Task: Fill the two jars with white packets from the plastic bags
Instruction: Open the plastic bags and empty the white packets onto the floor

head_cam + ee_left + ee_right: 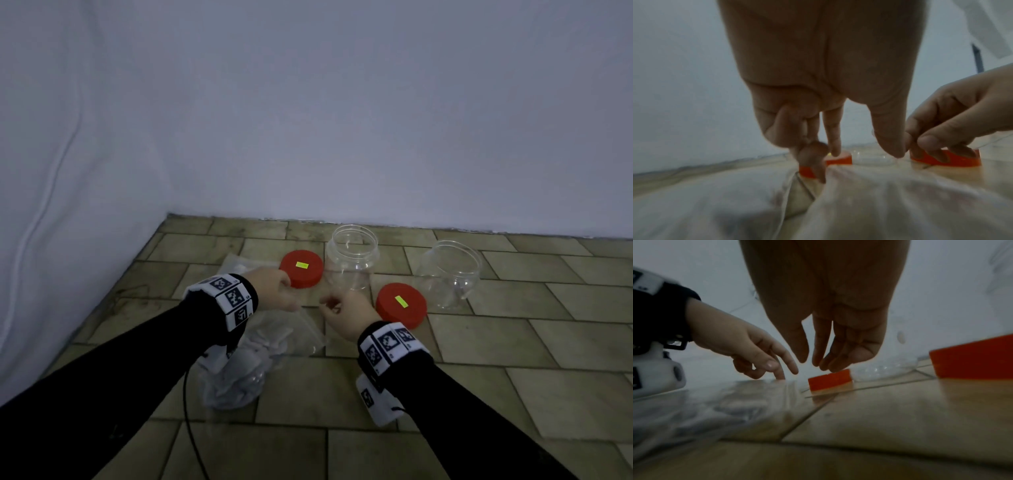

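Two clear jars stand open and upright at the back of the tiled floor: the left jar (351, 257) and the right jar (448, 274). Neither has packets in it. A clear plastic bag (270, 346) of white packets lies in front of them, under my left forearm. My left hand (286, 291) grips the bag's top edge, and the film (879, 203) bunches up toward its curled fingers (813, 155). My right hand (330, 308) pinches a thin clear edge of the same bag between its thumb and its fingers (929, 139), just right of the left hand.
Two red lids lie flat on the floor, one (301, 269) left of the left jar and one (401, 305) between the jars, close to my right wrist. A second plastic bag (236, 263) lies behind my left hand. White cloth (85, 171) walls the left and back.
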